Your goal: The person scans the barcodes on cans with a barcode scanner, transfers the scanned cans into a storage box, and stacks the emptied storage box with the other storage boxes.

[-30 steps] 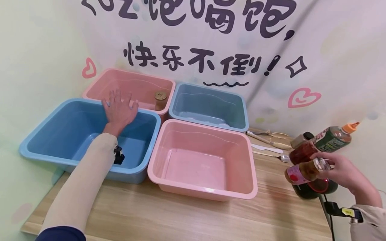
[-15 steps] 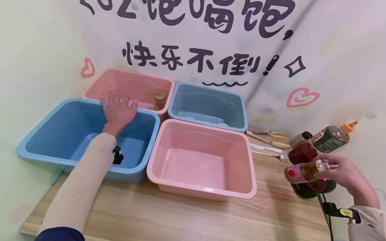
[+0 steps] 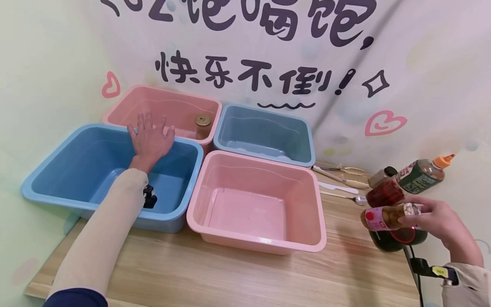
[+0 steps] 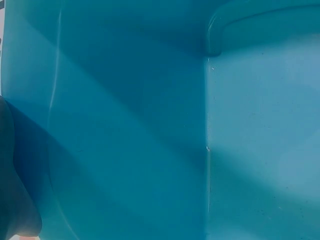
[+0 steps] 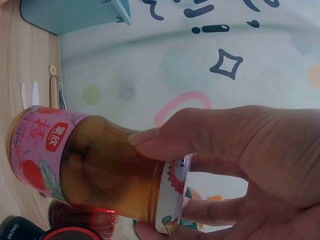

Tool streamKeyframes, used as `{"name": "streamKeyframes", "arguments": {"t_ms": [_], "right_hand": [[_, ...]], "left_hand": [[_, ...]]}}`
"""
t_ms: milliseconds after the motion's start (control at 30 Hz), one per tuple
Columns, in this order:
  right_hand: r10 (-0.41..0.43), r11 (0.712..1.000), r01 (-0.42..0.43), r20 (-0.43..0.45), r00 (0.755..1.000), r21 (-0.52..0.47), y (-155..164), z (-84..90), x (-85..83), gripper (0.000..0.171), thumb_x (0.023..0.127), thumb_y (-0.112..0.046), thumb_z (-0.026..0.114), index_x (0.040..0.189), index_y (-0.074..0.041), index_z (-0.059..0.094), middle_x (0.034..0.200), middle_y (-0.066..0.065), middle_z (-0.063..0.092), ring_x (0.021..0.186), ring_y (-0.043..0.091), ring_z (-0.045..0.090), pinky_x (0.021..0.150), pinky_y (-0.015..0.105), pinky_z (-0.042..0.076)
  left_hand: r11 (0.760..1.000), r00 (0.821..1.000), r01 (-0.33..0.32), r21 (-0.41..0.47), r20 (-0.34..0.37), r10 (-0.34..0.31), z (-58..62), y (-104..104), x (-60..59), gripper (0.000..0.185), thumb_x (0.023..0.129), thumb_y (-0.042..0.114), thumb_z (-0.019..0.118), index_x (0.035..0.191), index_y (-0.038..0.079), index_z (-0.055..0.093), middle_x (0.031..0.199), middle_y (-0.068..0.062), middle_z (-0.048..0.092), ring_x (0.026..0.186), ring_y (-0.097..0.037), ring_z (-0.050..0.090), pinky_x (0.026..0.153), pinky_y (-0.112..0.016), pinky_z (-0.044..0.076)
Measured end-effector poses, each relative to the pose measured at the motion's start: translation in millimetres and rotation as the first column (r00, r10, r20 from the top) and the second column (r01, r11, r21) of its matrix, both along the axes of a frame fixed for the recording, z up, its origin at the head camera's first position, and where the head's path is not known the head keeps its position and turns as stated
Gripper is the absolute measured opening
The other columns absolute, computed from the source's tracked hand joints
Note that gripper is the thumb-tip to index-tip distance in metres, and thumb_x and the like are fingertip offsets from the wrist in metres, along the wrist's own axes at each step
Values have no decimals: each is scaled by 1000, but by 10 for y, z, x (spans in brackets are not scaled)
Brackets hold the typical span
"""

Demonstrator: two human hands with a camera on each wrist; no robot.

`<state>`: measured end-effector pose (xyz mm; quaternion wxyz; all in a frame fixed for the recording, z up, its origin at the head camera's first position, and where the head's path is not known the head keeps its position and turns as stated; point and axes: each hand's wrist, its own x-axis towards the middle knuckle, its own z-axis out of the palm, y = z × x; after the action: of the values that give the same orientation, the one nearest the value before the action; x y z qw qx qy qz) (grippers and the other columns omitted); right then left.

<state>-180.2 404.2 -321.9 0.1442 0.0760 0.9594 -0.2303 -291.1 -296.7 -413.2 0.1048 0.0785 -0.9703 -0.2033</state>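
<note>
Four tubs on a wooden table, one bottle held off to the right.

The left hand (image 3: 150,138) lies flat, fingers spread, on the far rim of the big blue tub (image 3: 69,170). The right hand (image 3: 437,221) grips a tilted amber bottle (image 3: 383,217) by its cap, above the table (image 3: 230,277), right of the near pink tub (image 3: 261,243).

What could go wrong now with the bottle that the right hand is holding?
1. The right hand holds the bottle on its side by the cap end only; such a grip may slip and let the bottle drop.
2. Other bottles and a dark round device sit close below, so a drop could knock them.
</note>
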Motion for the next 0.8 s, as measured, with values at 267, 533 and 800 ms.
{"name": "streamKeyframes", "arguments": {"t_ms": [267,533,800], "right_hand": [[-56,998,56,-24,998,18,-36,14,18,77,91,-33,73,141,14,38,87,10,69,74,18,64,64,33,51],[-114,993,116,-53,992,31,-48,0,26,80,93,-41,69,140,16,38,99,32,68,81,30,65,63,34,51],[-144,989,147,-84,986,27,-63,-10,33,75,95,-44,64,134,17,46,111,41,62,79,26,65,61,36,56]], "left_hand": [[1000,1000,0,0,1,0,4,-3,-7,69,102,54,20,161,18,16,168,-18,-7,154,-43,-12,116,-72,-11],[1000,1000,2,-2,10,-2,9,1,-22,69,102,53,20,161,17,16,168,-19,-8,154,-44,-11,115,-72,-11],[1000,1000,-1,-1,1,1,2,-6,-31,69,102,53,20,161,18,17,168,-18,-7,155,-44,-9,116,-72,-12]]}}
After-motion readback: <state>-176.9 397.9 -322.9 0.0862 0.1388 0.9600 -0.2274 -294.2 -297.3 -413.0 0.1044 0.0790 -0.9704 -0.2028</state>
